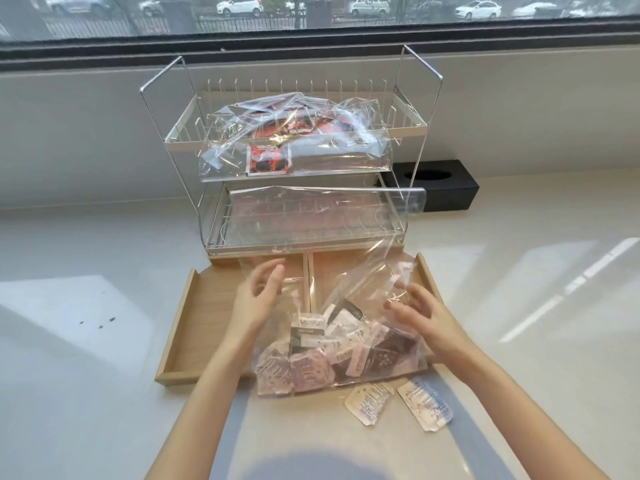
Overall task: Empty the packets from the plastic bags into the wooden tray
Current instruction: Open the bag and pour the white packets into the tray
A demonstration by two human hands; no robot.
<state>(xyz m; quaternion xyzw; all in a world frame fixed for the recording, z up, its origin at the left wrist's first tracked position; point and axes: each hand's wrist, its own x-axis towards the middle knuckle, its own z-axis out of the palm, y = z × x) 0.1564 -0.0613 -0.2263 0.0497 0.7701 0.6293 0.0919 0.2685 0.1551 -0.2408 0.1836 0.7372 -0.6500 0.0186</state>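
A clear plastic bag [349,282] lies across the wooden tray [180,323], with several pale and dark packets [332,355] bunched at its near end. My left hand [258,296] hovers open over the bag's left side, fingers spread. My right hand [420,315] rests on the bag's right side, fingers spread against the film. Two white packets [369,401] lie loose on the counter just in front of the tray. A second bag [294,140] with red packets sits on the wire rack's top shelf. A third bag [322,211] lies on the lower shelf.
The two-tier wire rack [419,157] stands directly behind the tray, against the wall under a window. A black tissue box [436,188] sits to its right. The white counter [86,341] spreads left and right of the tray.
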